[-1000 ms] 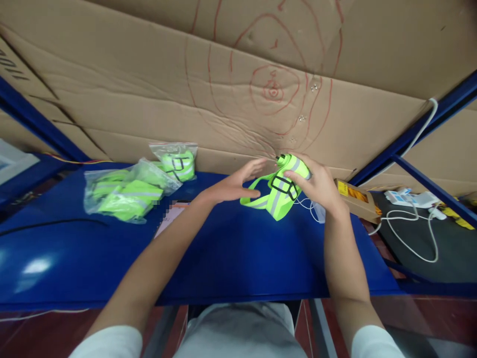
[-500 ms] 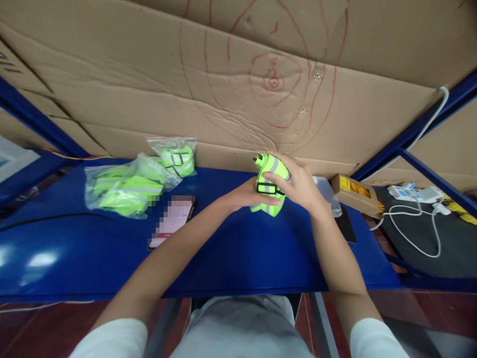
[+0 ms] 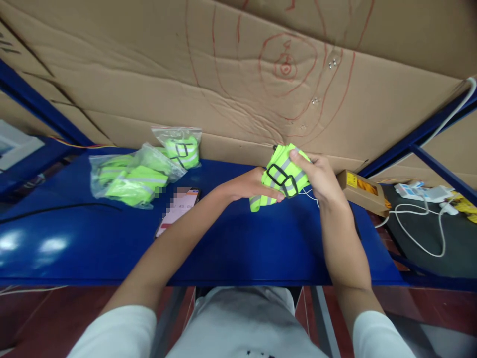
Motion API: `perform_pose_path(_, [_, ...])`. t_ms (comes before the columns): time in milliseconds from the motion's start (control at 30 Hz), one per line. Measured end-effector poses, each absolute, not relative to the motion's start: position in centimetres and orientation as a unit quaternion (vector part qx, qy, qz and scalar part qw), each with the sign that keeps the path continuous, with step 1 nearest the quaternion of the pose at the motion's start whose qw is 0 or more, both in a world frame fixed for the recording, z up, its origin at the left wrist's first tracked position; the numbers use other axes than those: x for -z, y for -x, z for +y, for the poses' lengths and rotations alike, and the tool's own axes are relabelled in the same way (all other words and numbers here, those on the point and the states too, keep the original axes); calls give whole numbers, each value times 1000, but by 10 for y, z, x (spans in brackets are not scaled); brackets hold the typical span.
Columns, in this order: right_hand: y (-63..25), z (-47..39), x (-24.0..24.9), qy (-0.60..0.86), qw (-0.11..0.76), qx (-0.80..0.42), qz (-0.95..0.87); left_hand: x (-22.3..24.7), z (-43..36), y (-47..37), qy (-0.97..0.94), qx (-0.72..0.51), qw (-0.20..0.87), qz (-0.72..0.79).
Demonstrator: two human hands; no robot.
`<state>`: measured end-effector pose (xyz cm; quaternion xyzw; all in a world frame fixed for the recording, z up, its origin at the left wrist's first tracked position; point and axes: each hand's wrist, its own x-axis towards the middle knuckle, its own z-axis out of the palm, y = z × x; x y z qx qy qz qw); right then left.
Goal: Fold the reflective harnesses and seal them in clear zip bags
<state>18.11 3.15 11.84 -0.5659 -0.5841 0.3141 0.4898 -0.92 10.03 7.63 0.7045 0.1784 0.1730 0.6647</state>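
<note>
Between my two hands is a folded neon-yellow reflective strap (image 3: 282, 166) with silver stripes and black buckle loops, held above the blue table. My left hand (image 3: 257, 184) is closed on its lower left side, the thumb lying along the bottom edge. On the upper right, my right hand (image 3: 316, 171) grips it with the thumb pressed on the front; its other fingers are behind the fabric. Two black loops show on the face toward me. A thin white cord (image 3: 310, 195) shows below the right side.
Clear bags of similar neon straps (image 3: 136, 184) lie at the back left of the blue table (image 3: 231, 253). A phone (image 3: 181, 209) is beside my left forearm. To the right are an open cardboard box (image 3: 363, 191) and white cables (image 3: 421, 236). A cardboard sheet (image 3: 134, 84) stands behind.
The strap has been turned and spread flatter, so its black loops face me more fully. My right hand has shifted right to its edge. The whole view has moved slightly.
</note>
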Motion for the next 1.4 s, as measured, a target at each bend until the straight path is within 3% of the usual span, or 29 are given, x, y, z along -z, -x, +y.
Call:
perform_pose_path(300, [-181,37,-119,534,501,-453,-508,-65,98,6,-631,-129,759,96])
perform_pose_path(433, [-176,38,-118,491,544,-495,-467,-72,90,0,-666,-186,717,83])
perform_pose_path(533, [-176,42,-114,474,568,-491,-461,-77,92,2,-717,-213,658,87])
perform_pose_path(633, [-181,48,-108,503,527,-469,-500,-74,100,8,-745,-172,638,85])
perform_pose_path(833, [-190,55,-101,551,495,-175,-649,-61,105,3,-701,-184,679,118])
perform_pose_path(900, [-191,50,-104,540,487,-126,-675,-60,103,0,-683,-204,690,126])
perform_pose_path(1133, [-186,37,-106,536,296,-126,-780,-47,107,-5,-619,-236,732,160])
perform_pose_path(1400, [-187,71,-75,548,373,-277,-695,-32,123,1,-597,-147,772,161])
